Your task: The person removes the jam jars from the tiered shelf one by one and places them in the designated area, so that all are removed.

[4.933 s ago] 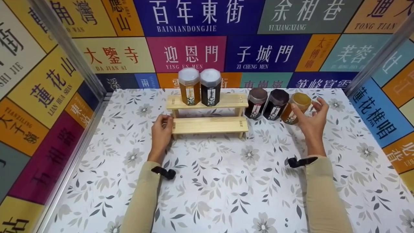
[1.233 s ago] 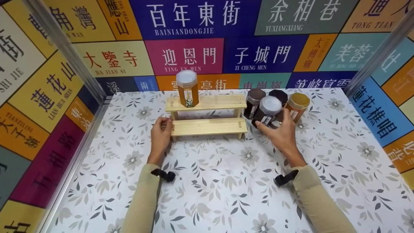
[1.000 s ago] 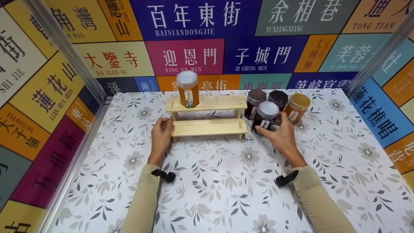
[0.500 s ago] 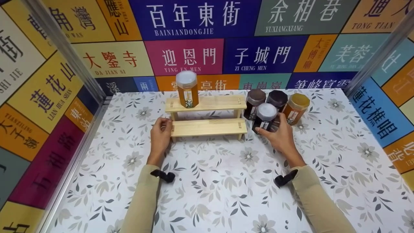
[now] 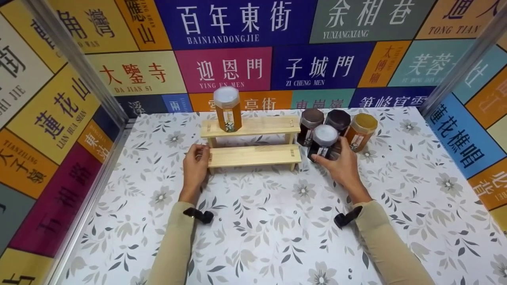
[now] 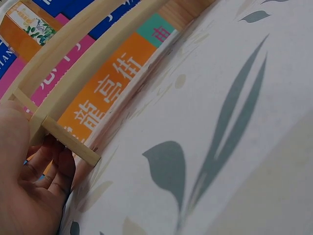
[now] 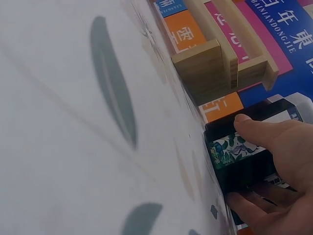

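Jars [image 5: 228, 114], five, one two-tier rack [image 5: 255, 155], right fingers [image 5: 344, 149] gripping one white-lidded dark jar [image 5: 324, 141], left fingers [image 6: 61, 174] holding rack

- The left hand [image 5: 195, 164] grips the left end of the lower tier of a pale wooden two-tier shelf [image 5: 253, 155].
- The right hand [image 5: 341, 164] holds a dark jar with a white lid [image 5: 323, 148], just right of the shelf.
- An amber faceted jar with a white lid [image 5: 229, 113] stands upright on the upper tier, towards its left end.
- Behind the held jar, a brown-topped dark jar [image 5: 312, 120] and a black-topped dark jar [image 5: 338, 119] stand side by side, then an amber jar with a yellow top [image 5: 361, 130].
- Beneath lies a white cloth with grey flowers and leaves [image 5: 253, 237].
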{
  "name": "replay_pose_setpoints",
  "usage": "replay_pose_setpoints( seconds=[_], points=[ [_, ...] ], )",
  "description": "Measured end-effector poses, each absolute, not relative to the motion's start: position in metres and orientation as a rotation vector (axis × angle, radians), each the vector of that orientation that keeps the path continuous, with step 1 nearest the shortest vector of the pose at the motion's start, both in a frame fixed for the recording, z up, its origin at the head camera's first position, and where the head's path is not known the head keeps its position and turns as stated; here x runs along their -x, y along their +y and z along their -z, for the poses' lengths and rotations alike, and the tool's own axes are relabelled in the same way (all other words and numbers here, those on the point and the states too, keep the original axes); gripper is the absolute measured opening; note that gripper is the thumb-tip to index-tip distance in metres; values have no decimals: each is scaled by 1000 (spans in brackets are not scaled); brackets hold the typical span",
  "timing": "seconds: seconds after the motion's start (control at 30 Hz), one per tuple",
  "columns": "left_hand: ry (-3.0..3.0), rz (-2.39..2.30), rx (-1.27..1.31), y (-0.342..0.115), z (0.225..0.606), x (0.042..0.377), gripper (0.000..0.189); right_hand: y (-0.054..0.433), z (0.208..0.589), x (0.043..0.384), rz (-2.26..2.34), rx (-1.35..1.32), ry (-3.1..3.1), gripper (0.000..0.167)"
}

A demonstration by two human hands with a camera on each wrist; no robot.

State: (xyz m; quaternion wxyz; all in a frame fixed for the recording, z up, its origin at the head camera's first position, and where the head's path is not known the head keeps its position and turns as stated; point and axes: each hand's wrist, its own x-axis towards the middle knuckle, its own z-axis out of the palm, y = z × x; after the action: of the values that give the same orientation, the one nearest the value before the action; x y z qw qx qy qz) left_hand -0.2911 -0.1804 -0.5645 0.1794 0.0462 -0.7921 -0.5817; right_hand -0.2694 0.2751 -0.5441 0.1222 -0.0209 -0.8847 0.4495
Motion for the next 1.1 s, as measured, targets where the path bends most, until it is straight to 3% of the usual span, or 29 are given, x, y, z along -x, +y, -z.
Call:
replay_pose_setpoints(
  seconds=[0.63,1.1],
  points=[
    [-2239,1645,-114,-180,565,291,19,271,541,268,-1296,104,-2541,97],
    [-2221,1634,-123,-179,563,291,18,242,487,265,-1236,-98,-2170,84]
  ],
)
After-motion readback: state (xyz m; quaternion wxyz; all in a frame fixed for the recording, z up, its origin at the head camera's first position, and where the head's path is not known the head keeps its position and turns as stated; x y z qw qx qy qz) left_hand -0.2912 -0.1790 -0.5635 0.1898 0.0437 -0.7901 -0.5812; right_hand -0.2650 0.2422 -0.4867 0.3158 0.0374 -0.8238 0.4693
